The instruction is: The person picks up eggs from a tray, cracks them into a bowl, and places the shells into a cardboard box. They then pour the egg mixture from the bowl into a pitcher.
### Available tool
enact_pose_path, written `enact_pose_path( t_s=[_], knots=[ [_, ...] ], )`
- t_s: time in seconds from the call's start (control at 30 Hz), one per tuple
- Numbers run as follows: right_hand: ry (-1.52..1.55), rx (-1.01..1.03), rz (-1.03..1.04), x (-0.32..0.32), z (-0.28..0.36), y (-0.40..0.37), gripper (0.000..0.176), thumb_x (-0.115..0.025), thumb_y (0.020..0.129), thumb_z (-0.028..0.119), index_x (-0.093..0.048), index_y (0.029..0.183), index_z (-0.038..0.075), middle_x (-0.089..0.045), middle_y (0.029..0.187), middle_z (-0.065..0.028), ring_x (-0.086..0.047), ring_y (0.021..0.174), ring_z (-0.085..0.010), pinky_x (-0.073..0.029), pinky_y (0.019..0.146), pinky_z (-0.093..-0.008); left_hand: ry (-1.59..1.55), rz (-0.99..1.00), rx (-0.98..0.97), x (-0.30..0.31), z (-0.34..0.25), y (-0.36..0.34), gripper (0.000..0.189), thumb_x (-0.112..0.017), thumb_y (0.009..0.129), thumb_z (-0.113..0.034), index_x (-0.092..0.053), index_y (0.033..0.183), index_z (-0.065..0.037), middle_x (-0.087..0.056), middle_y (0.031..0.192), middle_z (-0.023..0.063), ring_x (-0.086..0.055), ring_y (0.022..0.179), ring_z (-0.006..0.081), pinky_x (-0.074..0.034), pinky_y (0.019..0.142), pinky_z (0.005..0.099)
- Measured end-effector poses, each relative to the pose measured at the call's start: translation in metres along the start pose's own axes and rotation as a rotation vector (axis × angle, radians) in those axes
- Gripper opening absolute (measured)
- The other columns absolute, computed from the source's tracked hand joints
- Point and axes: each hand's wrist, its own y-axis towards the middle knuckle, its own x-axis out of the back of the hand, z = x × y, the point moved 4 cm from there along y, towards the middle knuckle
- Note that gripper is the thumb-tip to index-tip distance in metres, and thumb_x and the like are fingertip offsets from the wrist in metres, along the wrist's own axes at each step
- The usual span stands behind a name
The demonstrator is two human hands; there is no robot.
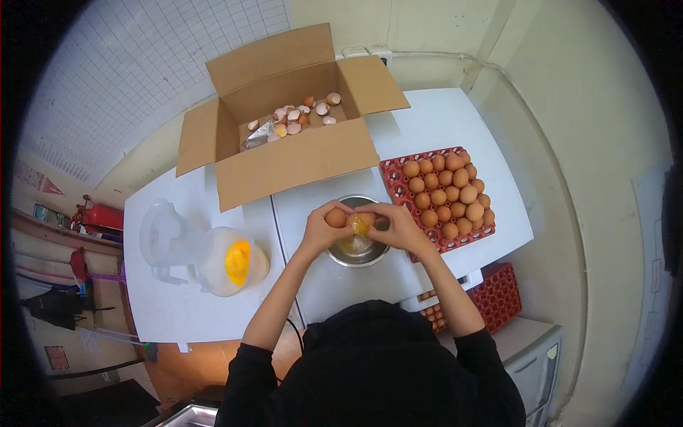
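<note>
On the white table (455, 121), a cardboard box (299, 164) of shells stood at twelve o'clock from the steel bowl (359, 262), a red egg tray (388, 168) at three and a plastic jug (178, 249) at nine. Above the bowl, the left hand (321, 231) and the right hand (404, 228) each gripped half of a cracked egg (341, 217).

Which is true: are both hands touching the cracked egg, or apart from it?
Touching. The head view shows the left hand and the right hand each gripping one shell half of the egg above the bowl, with no gap.
</note>
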Motion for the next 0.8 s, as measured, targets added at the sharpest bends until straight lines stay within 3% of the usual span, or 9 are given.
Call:
enact_pose_path(
  t_s=[0.17, 0.27, 0.4, 0.47, 0.53, 0.6, 0.67, 0.73, 0.8],
  knots=[
    [-0.346, 0.352, -0.089, -0.008, 0.016, -0.016, 0.051, -0.063, 0.077, 0.000, -0.062, 0.126, 0.013, -0.057, 0.125, -0.0155, -0.059, 0.111, -0.0315, -0.056, 0.088, -0.0392, 0.382, -0.086, -0.237, -0.001, -0.016, -0.013, 0.032, -0.075, 0.064, 0.001, -0.064, 0.093, -0.002, -0.064, 0.091, 0.0122, -0.065, 0.083, 0.0309, -0.054, 0.076, 0.0351],
    [-0.313, 0.211, -0.118, -0.018, 0.009, -0.023, 0.052, -0.063, 0.077, 0.001, -0.061, 0.127, 0.013, -0.062, 0.117, -0.0154, -0.063, 0.103, -0.0320, -0.056, 0.084, -0.0372, 0.545, -0.114, -0.430, -0.010, -0.015, -0.024, 0.030, -0.074, 0.065, 0.002, -0.064, 0.093, -0.003, -0.061, 0.094, 0.0131, -0.063, 0.083, 0.0340, -0.053, 0.074, 0.0387],
    [0.164, 0.006, -0.247, -0.004, 0.007, -0.013, 0.035, -0.064, 0.084, 0.005, -0.062, 0.118, 0.009, -0.067, 0.097, -0.0136, -0.067, 0.085, -0.0244, -0.056, 0.074, -0.0329, 0.673, -0.127, -0.612, -0.009, -0.028, -0.026, 0.032, -0.073, 0.068, 0.003, -0.063, 0.098, -0.004, -0.058, 0.097, 0.0131, -0.061, 0.088, 0.0330, -0.052, 0.074, 0.0404],
    [0.571, -0.205, -0.226, 0.000, -0.002, 0.008, 0.025, -0.064, 0.087, 0.009, -0.063, 0.113, 0.007, -0.068, 0.087, -0.0114, -0.068, 0.076, -0.0192, -0.056, 0.069, -0.0305, 0.646, -0.233, -0.606, 0.002, -0.054, -0.018, 0.031, -0.072, 0.070, 0.003, -0.062, 0.099, -0.004, -0.057, 0.096, 0.0131, -0.061, 0.088, 0.0332, -0.052, 0.075, 0.0403],
    [0.628, -0.203, -0.195, 0.017, 0.012, 0.046, 0.019, -0.064, 0.090, 0.015, -0.061, 0.105, 0.003, -0.067, 0.083, -0.0085, -0.065, 0.072, -0.0139, -0.055, 0.064, -0.0289, 0.650, -0.380, -0.630, 0.016, -0.089, -0.002, 0.028, -0.070, 0.073, 0.002, -0.062, 0.098, -0.004, -0.057, 0.094, 0.0131, -0.060, 0.088, 0.0337, -0.051, 0.077, 0.0405],
    [0.618, -0.067, -0.204, 0.031, 0.027, 0.096, 0.027, -0.065, 0.090, 0.019, -0.058, 0.107, 0.000, -0.066, 0.081, -0.0068, -0.065, 0.071, -0.0141, -0.054, 0.067, -0.0261, 0.672, -0.568, -0.708, 0.038, -0.121, 0.033, 0.022, -0.069, 0.075, 0.001, -0.062, 0.096, -0.004, -0.058, 0.094, 0.0134, -0.059, 0.087, 0.0346, -0.050, 0.078, 0.0408],
    [0.566, -0.060, -0.123, 0.046, 0.040, 0.148, 0.034, -0.065, 0.091, 0.023, -0.056, 0.110, -0.003, -0.066, 0.095, -0.0095, -0.065, 0.084, -0.0146, -0.054, 0.076, -0.0263, 0.677, -0.707, -0.726, 0.067, -0.140, 0.076, 0.022, -0.070, 0.078, -0.004, -0.063, 0.098, -0.005, -0.060, 0.094, 0.0129, -0.061, 0.087, 0.0324, -0.051, 0.078, 0.0403],
    [1.000, -0.089, 0.024, 0.054, 0.053, 0.180, 0.032, -0.059, 0.095, 0.024, -0.059, 0.116, 0.000, -0.066, 0.108, -0.0093, -0.063, 0.105, -0.0154, -0.048, 0.095, -0.0256, 0.563, -0.816, -0.619, 0.098, -0.137, 0.123, 0.020, -0.072, 0.079, -0.007, -0.063, 0.098, -0.006, -0.062, 0.090, 0.0125, -0.062, 0.085, 0.0300, -0.051, 0.076, 0.0389],
    [0.814, -0.165, -0.224, 0.069, 0.042, 0.174, 0.033, -0.060, 0.094, 0.023, -0.058, 0.117, -0.001, -0.064, 0.112, -0.0096, -0.062, 0.109, -0.0170, -0.047, 0.099, -0.0267, 0.372, -0.867, -0.480, 0.123, -0.108, 0.152, 0.016, -0.071, 0.080, -0.006, -0.063, 0.093, -0.004, -0.061, 0.085, 0.0112, -0.061, 0.078, 0.0276, -0.050, 0.074, 0.0367]
  ],
)
